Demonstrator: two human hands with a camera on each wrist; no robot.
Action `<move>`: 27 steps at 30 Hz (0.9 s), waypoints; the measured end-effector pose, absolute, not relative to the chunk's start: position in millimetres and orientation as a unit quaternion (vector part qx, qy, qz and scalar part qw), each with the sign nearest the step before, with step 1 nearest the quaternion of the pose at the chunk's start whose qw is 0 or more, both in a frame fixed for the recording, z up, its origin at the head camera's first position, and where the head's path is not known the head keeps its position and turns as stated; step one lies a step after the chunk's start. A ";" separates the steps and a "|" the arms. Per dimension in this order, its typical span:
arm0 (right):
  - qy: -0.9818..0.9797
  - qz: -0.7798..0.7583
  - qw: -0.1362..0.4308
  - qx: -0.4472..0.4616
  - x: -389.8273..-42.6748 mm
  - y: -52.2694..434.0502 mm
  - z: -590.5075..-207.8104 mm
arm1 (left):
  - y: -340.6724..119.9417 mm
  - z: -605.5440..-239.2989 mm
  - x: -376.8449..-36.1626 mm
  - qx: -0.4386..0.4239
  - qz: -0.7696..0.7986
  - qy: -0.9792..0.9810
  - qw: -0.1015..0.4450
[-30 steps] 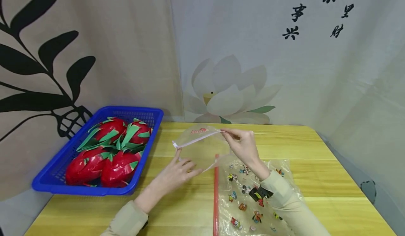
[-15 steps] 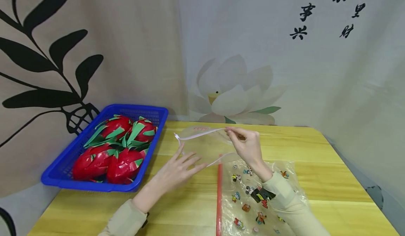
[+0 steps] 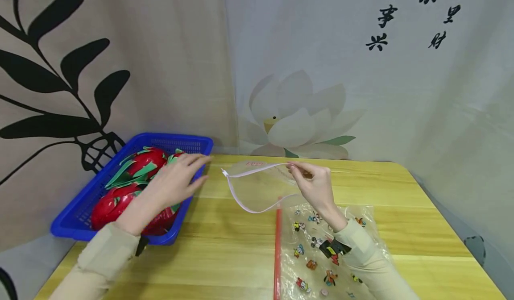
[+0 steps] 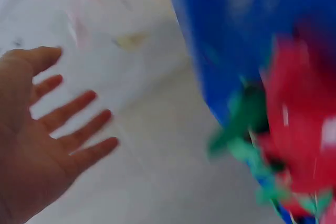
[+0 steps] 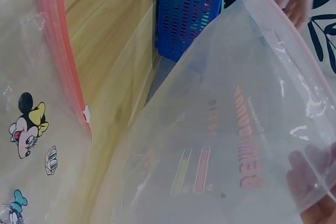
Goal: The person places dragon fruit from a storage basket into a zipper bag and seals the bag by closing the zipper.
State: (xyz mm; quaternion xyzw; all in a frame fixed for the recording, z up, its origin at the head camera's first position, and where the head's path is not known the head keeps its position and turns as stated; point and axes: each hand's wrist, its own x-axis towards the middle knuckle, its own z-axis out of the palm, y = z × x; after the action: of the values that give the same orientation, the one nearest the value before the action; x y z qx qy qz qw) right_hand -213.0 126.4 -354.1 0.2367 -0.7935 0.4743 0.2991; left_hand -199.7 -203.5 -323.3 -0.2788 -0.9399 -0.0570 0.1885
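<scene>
My right hand point(image 3: 315, 186) pinches the rim of a clear zip bag point(image 3: 261, 186) over the middle of the table. The bag's mouth gapes, with a white zip slider at its left corner; red print shows on it in the right wrist view. My left hand point(image 3: 174, 181) is over the right side of a blue basket point(image 3: 64, 226), its fingers spread and nothing in them, as the left wrist view point(image 4: 58, 135) confirms. Several red dragon fruits point(image 3: 114, 206) with green leaf tips, shiny and toy-like, lie in the basket, partly hidden by my left hand and forearm.
A larger clear bag point(image 3: 317, 268) with a red zip edge and cartoon prints lies flat under my right forearm. The wooden table point(image 3: 225, 264) meets a printed curtain point(image 3: 305, 32) at the back.
My left hand has let go of the zip bag's edge and swung left over the basket. The bag's mouth stands wider; my right hand keeps its hold.
</scene>
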 end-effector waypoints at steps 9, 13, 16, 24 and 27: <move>-0.796 0.475 0.296 0.232 -214.5 126.6 -354.2 | -251.1 -340.7 -270.9 -0.134 0.011 -0.989 -0.060; -0.798 0.472 0.293 0.232 -214.4 126.9 -354.5 | -252.5 -352.7 -283.0 -0.112 0.013 -0.986 -0.126; -0.800 0.471 0.294 0.229 -214.6 127.2 -354.3 | -248.0 -356.5 -288.4 -0.098 0.010 -0.984 -0.147; -0.801 0.468 0.295 0.230 -215.2 126.4 -355.0 | -238.6 -359.8 -302.7 -0.052 -0.016 -0.984 -0.167; -0.799 0.472 0.295 0.227 -216.4 126.9 -355.5 | -238.2 -362.3 -308.0 -0.051 -0.020 -0.985 -0.162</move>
State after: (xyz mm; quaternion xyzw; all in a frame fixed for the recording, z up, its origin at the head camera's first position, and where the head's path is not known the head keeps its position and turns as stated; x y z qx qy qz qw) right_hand -216.4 126.9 -355.5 0.2265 -0.7993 0.4720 0.2949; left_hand -308.0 -238.2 -362.3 -0.0515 -0.9853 -0.0198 -0.1619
